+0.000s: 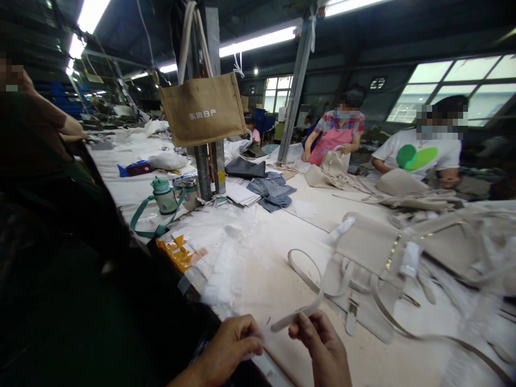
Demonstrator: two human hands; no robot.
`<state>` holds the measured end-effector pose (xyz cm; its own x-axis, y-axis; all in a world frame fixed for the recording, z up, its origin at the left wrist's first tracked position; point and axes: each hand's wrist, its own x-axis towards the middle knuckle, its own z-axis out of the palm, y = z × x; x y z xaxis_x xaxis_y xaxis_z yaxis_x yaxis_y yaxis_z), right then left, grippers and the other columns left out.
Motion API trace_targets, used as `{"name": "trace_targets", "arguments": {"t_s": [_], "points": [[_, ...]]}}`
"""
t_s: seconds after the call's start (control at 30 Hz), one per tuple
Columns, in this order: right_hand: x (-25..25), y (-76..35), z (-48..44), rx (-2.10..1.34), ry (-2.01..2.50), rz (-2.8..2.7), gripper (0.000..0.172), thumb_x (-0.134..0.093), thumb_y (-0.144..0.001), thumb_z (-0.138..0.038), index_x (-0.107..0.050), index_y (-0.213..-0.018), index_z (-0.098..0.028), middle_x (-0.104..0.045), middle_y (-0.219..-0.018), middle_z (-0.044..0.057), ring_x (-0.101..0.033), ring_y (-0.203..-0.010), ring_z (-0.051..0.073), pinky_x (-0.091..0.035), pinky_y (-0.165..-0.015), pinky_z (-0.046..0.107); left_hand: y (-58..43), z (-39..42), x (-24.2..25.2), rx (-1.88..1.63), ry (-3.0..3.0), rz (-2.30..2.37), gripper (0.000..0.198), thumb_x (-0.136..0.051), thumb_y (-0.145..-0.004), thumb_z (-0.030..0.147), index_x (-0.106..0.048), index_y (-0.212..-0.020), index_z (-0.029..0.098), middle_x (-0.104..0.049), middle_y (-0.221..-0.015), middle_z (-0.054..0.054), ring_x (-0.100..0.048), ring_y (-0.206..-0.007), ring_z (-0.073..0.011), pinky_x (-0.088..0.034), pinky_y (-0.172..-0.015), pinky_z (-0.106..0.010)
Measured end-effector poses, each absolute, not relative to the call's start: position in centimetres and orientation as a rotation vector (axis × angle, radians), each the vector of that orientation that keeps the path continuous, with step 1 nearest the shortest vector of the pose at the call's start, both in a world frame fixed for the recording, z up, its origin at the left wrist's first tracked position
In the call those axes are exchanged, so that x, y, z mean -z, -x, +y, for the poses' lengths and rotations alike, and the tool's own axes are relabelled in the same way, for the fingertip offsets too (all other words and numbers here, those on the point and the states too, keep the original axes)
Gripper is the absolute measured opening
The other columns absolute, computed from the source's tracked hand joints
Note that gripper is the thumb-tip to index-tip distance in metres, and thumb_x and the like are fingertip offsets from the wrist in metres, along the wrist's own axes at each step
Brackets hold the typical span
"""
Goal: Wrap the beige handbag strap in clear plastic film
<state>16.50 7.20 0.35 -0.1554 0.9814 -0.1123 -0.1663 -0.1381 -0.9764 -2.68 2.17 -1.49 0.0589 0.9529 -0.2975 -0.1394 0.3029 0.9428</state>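
Note:
My right hand [325,349] pinches a beige bag strap [310,309] near its rounded end, between thumb and fingers. The strap loops back over the table towards a beige handbag [365,247] with gold-coloured hardware, lying on the right. Just left of the strap's tip, and apart from it, is my left hand [231,346]. Its thumb and fingers are pressed together; whatever they may hold is too small and blurred to make out.
Clear plastic bags [226,252] lie left of the strap. A green-lidded bottle [164,194] stands beside a metal post [220,164], where a brown tote bag [203,110] hangs. Two people work across the table among more beige bags [403,185]. Another person stands at far left.

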Motion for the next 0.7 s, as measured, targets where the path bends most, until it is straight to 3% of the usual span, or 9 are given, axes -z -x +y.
{"name": "trace_targets", "arguments": {"t_s": [0.47, 0.57, 0.7], "points": [[-0.4, -15.4, 6.3, -1.417, 1.149, -1.158, 0.033, -0.066, -0.076, -0.053, -0.065, -0.076, -0.02, -0.057, -0.062, -0.001, -0.052, -0.064, 0.017, -0.043, -0.063, 0.026, 2.5, 2.4, 0.8, -1.03, -0.907, 1.196, 0.011, -0.063, -0.062, 0.008, -0.057, -0.069, 0.015, -0.05, -0.059, 0.007, -0.04, -0.056, -0.0081, -0.027, -0.052, -0.022], [1.2, -15.4, 6.3, -1.4, 1.177, -1.151, 0.034, -0.07, -0.073, -0.053, -0.064, -0.069, -0.02, -0.054, -0.062, -0.002, -0.049, -0.064, 0.016, -0.041, -0.063, 0.025, 2.5, 2.2, 0.3, -0.994, -0.942, 1.211, 0.007, -0.062, -0.072, 0.019, -0.058, -0.075, 0.014, -0.061, -0.063, 0.003, -0.046, -0.056, -0.0096, -0.03, -0.053, -0.022], [3.9, -14.8, 5.6, -1.499, 1.191, -1.047, 0.035, -0.075, -0.068, -0.052, -0.064, -0.068, -0.019, -0.057, -0.064, -0.001, -0.049, -0.064, 0.015, -0.042, -0.063, 0.025, 2.4, 1.9, 0.4, -0.991, -0.978, 1.201, 0.023, -0.057, -0.082, 0.036, -0.057, -0.082, 0.013, -0.07, -0.072, -0.006, -0.053, -0.057, -0.0122, -0.032, -0.053, -0.024]]}}
